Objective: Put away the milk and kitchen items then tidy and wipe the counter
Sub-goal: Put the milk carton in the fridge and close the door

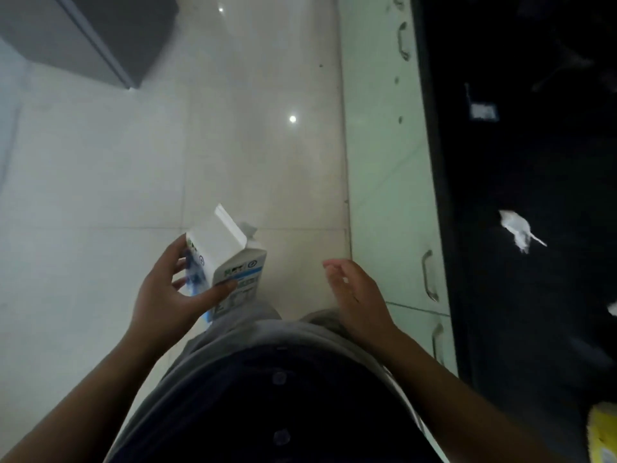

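A white and blue milk carton (pixel 227 259) with a gable top is tilted over the floor in front of my body. My left hand (pixel 167 295) grips it from the left side, thumb across its printed front and fingers behind. My right hand (pixel 354 292) hangs free to the right of the carton, fingers loosely curved, holding nothing. The black counter (pixel 534 162) runs along the right edge, with a small white crumpled scrap (pixel 516 228) lying on it.
Pale green cabinet doors (pixel 384 162) with metal handles (pixel 429 275) stand below the counter. A grey appliance corner (pixel 100 35) shows at top left. Glossy light floor tiles (pixel 250 145) fill the middle. A yellow item (pixel 602 436) sits at the counter's bottom right.
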A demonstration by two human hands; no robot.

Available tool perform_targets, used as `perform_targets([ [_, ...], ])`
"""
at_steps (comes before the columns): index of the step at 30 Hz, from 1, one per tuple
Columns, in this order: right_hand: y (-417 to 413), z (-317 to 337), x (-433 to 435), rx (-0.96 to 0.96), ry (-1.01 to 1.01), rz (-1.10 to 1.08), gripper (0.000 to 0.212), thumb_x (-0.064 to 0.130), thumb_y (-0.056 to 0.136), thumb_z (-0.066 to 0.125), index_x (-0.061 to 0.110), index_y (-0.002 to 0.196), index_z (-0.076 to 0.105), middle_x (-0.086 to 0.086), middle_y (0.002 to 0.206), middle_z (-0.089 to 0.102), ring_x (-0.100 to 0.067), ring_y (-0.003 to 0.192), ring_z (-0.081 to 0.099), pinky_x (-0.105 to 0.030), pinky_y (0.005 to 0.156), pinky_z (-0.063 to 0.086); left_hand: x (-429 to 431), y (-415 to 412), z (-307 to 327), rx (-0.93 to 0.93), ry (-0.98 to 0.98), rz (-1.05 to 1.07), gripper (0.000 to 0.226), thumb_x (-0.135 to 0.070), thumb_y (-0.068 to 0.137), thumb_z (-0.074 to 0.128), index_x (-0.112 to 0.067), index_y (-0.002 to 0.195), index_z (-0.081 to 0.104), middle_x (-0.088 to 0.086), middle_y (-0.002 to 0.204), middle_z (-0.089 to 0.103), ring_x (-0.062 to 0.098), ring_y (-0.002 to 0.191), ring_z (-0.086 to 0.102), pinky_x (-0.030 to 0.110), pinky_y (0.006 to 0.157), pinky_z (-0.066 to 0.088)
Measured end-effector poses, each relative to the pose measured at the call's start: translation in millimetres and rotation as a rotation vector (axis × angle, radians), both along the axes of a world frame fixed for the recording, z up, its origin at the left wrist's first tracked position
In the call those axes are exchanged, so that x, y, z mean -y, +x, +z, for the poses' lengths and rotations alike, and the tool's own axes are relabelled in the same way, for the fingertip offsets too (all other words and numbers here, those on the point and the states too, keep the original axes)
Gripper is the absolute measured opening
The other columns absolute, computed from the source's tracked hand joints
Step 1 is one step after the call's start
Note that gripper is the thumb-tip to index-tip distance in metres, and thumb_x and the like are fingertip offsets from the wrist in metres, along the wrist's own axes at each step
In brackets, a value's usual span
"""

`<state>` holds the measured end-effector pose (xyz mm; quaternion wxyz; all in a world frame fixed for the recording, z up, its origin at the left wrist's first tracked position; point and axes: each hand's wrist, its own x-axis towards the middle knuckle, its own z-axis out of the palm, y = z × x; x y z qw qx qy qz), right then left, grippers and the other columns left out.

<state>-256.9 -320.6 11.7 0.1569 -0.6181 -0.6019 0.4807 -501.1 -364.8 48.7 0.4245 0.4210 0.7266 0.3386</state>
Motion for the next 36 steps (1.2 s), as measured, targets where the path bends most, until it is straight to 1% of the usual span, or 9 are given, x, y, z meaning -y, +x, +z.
perform_targets([
  [3,-95.5,2.8,-48.1,-0.053,0.053,0.107,0.029,0.036,0.096,0.041,0.020,0.112,0.058,0.009,0.110,0.058,-0.008,0.103,0.053,-0.024,0.087,0.042,-4.6,-73.6,-1.1,0.001,-0.004,0.117,0.070,-0.058,0.046,0.074,-0.062,0.105,0.037,-0.036,0.106,0.050,-0.010,0.096,0.052,0.017,0.079,0.042],
  [7,-213.7,18.3,-95.5,-0.135,0.100,0.279,0.031,0.036,0.096,0.041,0.019,0.116,0.056,0.012,0.112,0.057,-0.007,0.105,0.052,-0.022,0.087,0.043,-3.8,-165.4,4.2,-0.014,0.016,0.308,0.067,-0.057,0.043,0.071,-0.064,0.102,0.040,-0.044,0.098,0.054,-0.019,0.094,0.052,0.019,0.077,0.044],
  [11,-284.5,23.1,-120.1,-0.139,0.085,0.441,0.032,0.039,0.095,0.040,0.022,0.119,0.054,0.014,0.115,0.055,-0.005,0.108,0.051,-0.022,0.089,0.043,-5.7,-225.3,6.1,-0.001,0.014,0.451,0.072,-0.040,0.053,0.086,-0.052,0.110,0.043,-0.038,0.097,0.058,-0.014,0.093,0.055,0.021,0.077,0.047],
  [15,-333.5,15.6,-153.8,-0.102,0.072,0.541,0.031,0.038,0.094,0.041,0.023,0.118,0.054,0.013,0.114,0.056,-0.003,0.104,0.054,-0.021,0.087,0.045,-23.1,-265.1,-5.5,-0.004,0.003,0.564,0.075,-0.014,0.063,0.081,-0.034,0.124,0.043,-0.013,0.107,0.058,0.005,0.097,0.056,0.025,0.079,0.046],
  [18,-367.6,8.3,-189.7,-0.097,0.027,0.578,0.031,0.038,0.094,0.041,0.023,0.117,0.054,0.013,0.111,0.057,0.011,0.097,0.051,-0.006,0.079,0.042,-50.8,-295.6,-14.6,0.020,-0.007,0.626,0.076,-0.019,0.060,0.081,-0.034,0.125,0.044,-0.019,0.104,0.056,-0.003,0.094,0.055,0.016,0.072,0.042],
  [22,-426.6,-3.0,-261.4,-0.065,0.041,0.592,0.029,0.036,0.095,0.041,0.024,0.117,0.054,0.016,0.109,0.055,0.005,0.099,0.052,-0.009,0.082,0.040,-117.8,-356.1,-23.2,0.000,-0.020,0.627,0.075,-0.013,0.061,0.082,-0.038,0.119,0.042,-0.028,0.103,0.052,-0.023,0.086,0.052,0.005,0.066,0.040],
  [26,-501.9,7.1,-355.7,-0.078,0.092,0.615,0.029,0.040,0.094,0.039,0.028,0.117,0.052,0.016,0.113,0.053,-0.003,0.108,0.050,-0.024,0.090,0.043,-206.1,-428.0,-9.0,-0.042,0.010,0.652,0.073,-0.014,0.061,0.083,-0.042,0.115,0.041,-0.030,0.101,0.052,-0.010,0.090,0.055,0.016,0.074,0.042],
  [29,-558.8,23.0,-426.9,-0.092,0.138,0.656,0.032,0.041,0.094,0.037,0.027,0.120,0.051,0.014,0.119,0.053,-0.004,0.111,0.048,-0.025,0.092,0.042,-269.2,-480.7,11.2,-0.053,0.052,0.650,0.076,-0.033,0.055,0.086,-0.047,0.114,0.042,-0.029,0.103,0.057,-0.005,0.097,0.055,0.022,0.082,0.047],
  [36,-663.9,34.0,-523.3,-0.088,0.166,0.682,0.036,0.041,0.094,0.037,0.024,0.122,0.051,0.009,0.126,0.054,-0.007,0.114,0.049,-0.024,0.093,0.042,-363.9,-573.7,17.0,-0.030,0.060,0.724,0.080,-0.042,0.051,0.076,-0.033,0.124,0.045,-0.004,0.117,0.060,0.018,0.105,0.058,0.047,0.087,0.052],
])
